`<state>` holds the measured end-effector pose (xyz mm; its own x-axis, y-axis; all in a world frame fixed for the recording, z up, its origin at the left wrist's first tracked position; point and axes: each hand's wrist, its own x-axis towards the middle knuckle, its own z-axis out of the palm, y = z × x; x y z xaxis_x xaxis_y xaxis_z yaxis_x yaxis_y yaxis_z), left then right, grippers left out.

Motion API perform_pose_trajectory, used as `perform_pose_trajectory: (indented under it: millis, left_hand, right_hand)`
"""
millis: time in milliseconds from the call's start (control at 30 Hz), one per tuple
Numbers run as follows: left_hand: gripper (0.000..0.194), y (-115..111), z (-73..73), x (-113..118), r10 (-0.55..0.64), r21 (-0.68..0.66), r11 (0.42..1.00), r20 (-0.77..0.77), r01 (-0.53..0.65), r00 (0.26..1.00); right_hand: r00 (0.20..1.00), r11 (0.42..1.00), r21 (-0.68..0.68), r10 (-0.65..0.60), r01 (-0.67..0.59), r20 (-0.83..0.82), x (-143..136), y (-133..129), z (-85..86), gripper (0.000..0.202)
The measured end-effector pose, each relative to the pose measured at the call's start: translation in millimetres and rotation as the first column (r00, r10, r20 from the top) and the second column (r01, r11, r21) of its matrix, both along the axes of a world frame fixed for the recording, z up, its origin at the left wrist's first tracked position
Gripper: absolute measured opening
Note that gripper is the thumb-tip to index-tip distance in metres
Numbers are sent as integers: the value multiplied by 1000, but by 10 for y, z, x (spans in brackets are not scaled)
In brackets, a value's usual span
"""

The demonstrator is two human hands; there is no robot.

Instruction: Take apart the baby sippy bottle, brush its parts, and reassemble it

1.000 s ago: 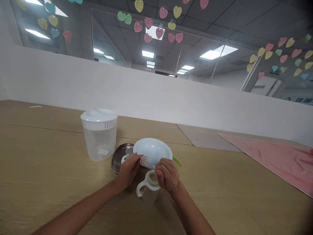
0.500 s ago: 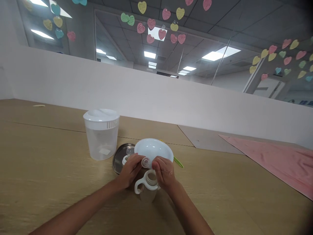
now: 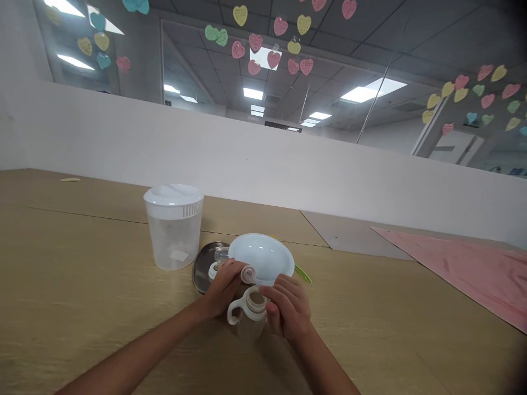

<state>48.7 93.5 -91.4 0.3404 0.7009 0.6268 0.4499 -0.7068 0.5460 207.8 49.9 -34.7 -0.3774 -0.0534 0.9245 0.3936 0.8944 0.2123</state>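
My left hand (image 3: 224,285) is closed on a small round whitish bottle cap (image 3: 248,274), its ringed face turned toward me. A thin, light stick (image 3: 254,282) runs from the cap to my right hand (image 3: 290,307), whose fingers pinch its other end. Whether the stick is joined to the cap I cannot tell. Below and between the hands, an uncapped baby bottle (image 3: 252,323) with a white curved handle (image 3: 233,311) stands upright on the table. My right fingers are close beside its mouth; fingers hide its right side.
Behind the hands sits a white bowl (image 3: 261,255). A dark metal tray (image 3: 201,274) to its left holds a clear domed piece (image 3: 221,254) and a white ring (image 3: 213,270). Further left stands a lidded translucent bucket (image 3: 175,236). A green-handled tool (image 3: 302,273) and pink cloth (image 3: 461,269) lie right.
My right hand has moved slightly right and down, its fingers turned, baring the thin stick between it and the cap. The left hand keeps the cap nearly in place.
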Motion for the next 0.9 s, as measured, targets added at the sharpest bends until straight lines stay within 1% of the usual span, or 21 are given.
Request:
perform_pose_trajectory:
  millis: [100,233,300,467,633,700,800,900]
  left_hand:
    - [32,18,-13,-6,-37,-19,999,26,37,999]
    - [29,73,-74,-30,-120,-78,989,90,128,989]
    - [30,101,-105,-40,-141,-100,983,110,153,984]
    - [32,137,-130,-39,-125,-136,981,123,141,984]
    - [30,109,-72,-19,-103,-216,966,178,141,979]
    - [31,94,-52,-18,-111,-227,962,183,152,977]
    - [32,78,-34,-22,-122,-233,958,200,168,972]
    - [35,64,-11,-21,-104,-269,949,233,167,967]
  right_hand:
    - [998,998,51,-50,49,27,7,-18,5,22]
    - [995,989,108,-102,102,-7,6,0,9,16]
    - [991,982,136,-131,132,-17,8,7,10,14]
    - [984,970,169,-178,172,22,7,14,-7,12]
    - [974,953,224,-221,206,43,-19,66,-37,10]
    - [975,955,206,-223,215,15,-27,110,-50,8]
    - [975,966,127,-222,223,-23,-30,181,-63,5]
    - [974,973,56,-224,226,-42,-24,228,-55,15]
